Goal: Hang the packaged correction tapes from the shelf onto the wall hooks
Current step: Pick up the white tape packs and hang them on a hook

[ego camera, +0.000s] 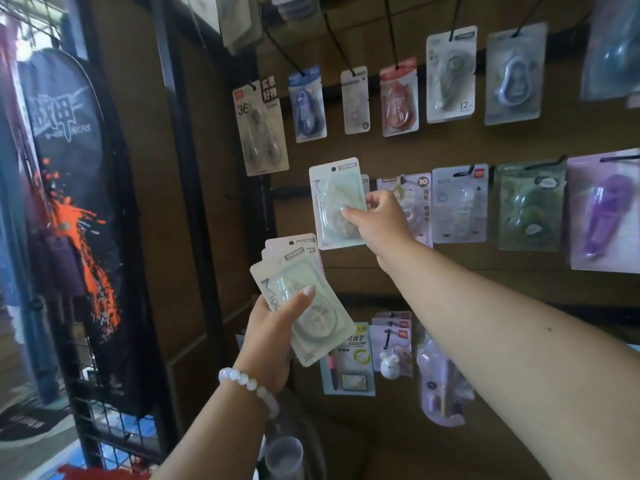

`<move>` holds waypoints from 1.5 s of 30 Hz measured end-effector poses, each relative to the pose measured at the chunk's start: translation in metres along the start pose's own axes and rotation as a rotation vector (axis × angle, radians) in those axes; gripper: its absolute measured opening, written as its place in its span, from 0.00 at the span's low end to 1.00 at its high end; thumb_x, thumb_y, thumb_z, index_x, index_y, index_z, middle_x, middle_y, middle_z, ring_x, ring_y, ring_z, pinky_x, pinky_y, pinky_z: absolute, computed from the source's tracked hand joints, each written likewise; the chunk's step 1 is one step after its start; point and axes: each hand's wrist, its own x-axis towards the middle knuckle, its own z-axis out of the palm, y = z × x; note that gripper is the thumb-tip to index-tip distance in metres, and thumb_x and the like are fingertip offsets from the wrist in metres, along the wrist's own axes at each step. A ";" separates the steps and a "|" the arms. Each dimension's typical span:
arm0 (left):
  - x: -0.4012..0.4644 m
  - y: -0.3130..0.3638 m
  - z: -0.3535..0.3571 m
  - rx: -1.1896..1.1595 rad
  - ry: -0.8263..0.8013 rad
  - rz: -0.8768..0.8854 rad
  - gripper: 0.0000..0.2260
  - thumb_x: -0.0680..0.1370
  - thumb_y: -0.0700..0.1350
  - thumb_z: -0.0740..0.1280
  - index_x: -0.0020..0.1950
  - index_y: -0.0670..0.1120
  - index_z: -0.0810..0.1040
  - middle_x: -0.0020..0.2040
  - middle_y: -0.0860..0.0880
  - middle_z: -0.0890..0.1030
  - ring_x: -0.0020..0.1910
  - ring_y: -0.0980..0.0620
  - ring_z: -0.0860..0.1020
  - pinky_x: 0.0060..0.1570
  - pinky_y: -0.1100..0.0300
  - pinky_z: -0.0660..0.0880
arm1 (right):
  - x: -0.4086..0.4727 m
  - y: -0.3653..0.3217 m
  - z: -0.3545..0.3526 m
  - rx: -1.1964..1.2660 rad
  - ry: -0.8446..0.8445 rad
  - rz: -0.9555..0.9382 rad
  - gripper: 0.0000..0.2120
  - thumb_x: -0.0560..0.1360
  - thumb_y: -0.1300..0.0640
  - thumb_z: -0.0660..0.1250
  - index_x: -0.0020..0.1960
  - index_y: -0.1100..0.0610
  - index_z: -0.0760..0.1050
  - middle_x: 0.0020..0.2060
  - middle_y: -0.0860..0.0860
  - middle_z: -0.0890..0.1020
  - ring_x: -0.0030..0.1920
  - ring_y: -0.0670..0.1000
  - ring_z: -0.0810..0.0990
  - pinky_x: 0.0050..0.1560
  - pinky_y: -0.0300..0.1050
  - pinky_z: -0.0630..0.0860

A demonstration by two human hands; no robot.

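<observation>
My right hand (377, 220) pinches one pale green packaged correction tape (334, 199) by its right edge and holds it upright against the brown wall panel, at the left end of the middle row of hooks. Its hang hole is at the top; the hook behind it is hidden. Lower left, my left hand (277, 337) grips a fanned stack of several similar pale green and pink packs (304, 292), thumb across the front one. A white bead bracelet is on that wrist.
Other packaged correction tapes hang in rows: a blue one (306, 103), a red one (398, 97), a purple one (602, 213). More packs (349, 362) hang below. A black wire rack (104, 424) with a dark bag (72, 188) stands left.
</observation>
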 end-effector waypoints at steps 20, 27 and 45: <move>0.022 -0.004 0.000 -0.027 -0.008 0.001 0.26 0.69 0.48 0.75 0.66 0.45 0.75 0.59 0.43 0.83 0.56 0.43 0.83 0.58 0.41 0.79 | 0.015 0.042 0.015 -0.294 0.149 0.309 0.34 0.70 0.38 0.68 0.67 0.59 0.65 0.58 0.54 0.77 0.49 0.55 0.80 0.39 0.45 0.79; 0.024 0.007 0.004 -0.122 -0.022 -0.049 0.27 0.71 0.49 0.75 0.68 0.43 0.75 0.62 0.38 0.81 0.57 0.38 0.82 0.50 0.43 0.80 | -0.024 0.066 0.024 0.191 -0.302 0.352 0.24 0.70 0.43 0.68 0.60 0.57 0.78 0.57 0.55 0.81 0.58 0.59 0.79 0.61 0.59 0.73; 0.018 0.019 -0.004 -0.136 0.031 0.053 0.26 0.70 0.46 0.75 0.67 0.45 0.75 0.62 0.39 0.81 0.58 0.37 0.82 0.58 0.34 0.77 | -0.002 0.005 -0.005 -0.030 -0.047 0.042 0.14 0.80 0.50 0.61 0.57 0.58 0.79 0.46 0.49 0.77 0.38 0.43 0.71 0.40 0.38 0.71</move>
